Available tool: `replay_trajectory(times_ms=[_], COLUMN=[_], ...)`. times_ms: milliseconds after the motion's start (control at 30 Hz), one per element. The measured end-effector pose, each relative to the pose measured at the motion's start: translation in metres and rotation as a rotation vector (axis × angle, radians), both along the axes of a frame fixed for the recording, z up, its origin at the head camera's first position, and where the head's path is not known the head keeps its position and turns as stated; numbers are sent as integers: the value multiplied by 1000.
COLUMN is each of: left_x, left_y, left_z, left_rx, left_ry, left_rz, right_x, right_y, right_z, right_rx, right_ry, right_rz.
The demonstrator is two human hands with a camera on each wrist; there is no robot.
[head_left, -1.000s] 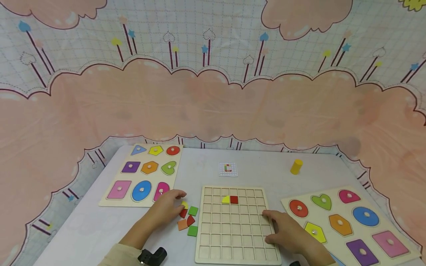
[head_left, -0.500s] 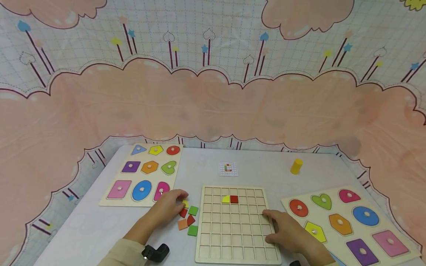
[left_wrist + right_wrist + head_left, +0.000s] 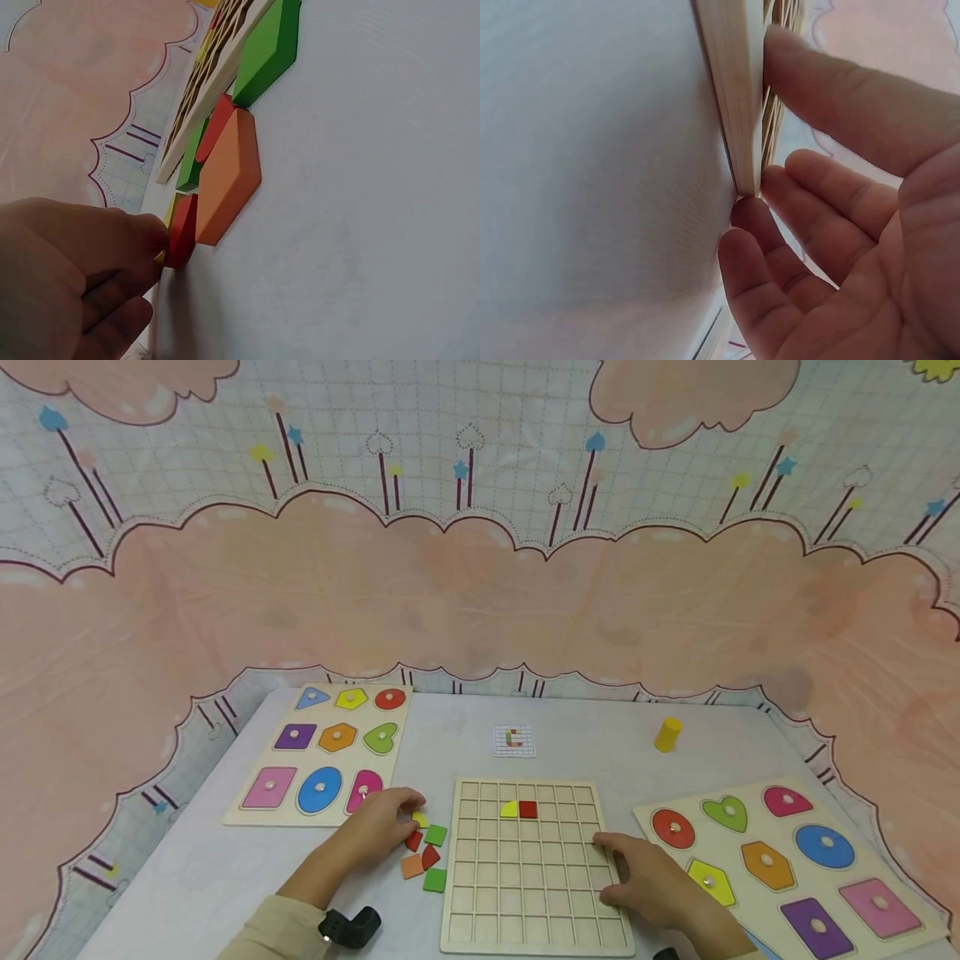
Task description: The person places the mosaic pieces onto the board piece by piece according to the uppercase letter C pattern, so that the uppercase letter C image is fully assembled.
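In the head view, my left hand [image 3: 378, 822] is at the cluster of small tiles left of the board, thumb and forefinger pinching a yellow tile [image 3: 420, 819]. In the left wrist view the thumb covers most of that tile, and a red tile [image 3: 181, 231] lies right beside the thumb. An orange square tile [image 3: 229, 180] is close by. My right hand [image 3: 648, 881] rests on the right edge of the wooden grid board [image 3: 536, 893], thumb and forefinger over its rim. In the right wrist view the other fingers, loosely bent, meet the board's side [image 3: 739, 97].
On the board sit a yellow curved tile [image 3: 510, 810] and a red square [image 3: 527, 810]. Green tiles [image 3: 434, 881] lie left of it. Behind are a pattern card [image 3: 514, 752] and a yellow cylinder [image 3: 667, 736]. Knobbed shape puzzles flank it, left [image 3: 255, 817] and right [image 3: 738, 860].
My left hand has shifted very slightly right along with the yellow tile, and the red tile beside it has moved a little. My right hand stays at the board's edge.
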State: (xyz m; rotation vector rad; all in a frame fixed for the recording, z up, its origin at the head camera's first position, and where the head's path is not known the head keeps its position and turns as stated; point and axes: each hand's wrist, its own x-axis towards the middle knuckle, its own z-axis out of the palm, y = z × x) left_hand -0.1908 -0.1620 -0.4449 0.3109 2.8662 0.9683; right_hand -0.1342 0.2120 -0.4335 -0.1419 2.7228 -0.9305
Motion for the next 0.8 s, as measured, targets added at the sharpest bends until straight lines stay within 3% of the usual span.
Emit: replay_trajectory(times_ms=[800], left_x=[-4], left_y=[-2], left_z=[-3], left_rx=[-28], left_ry=[13], left_rz=[-5], right_x=[0], right_y=[4], right_z=[-3], right_rx=[6], right_ry=[17], right_rz=[-19])
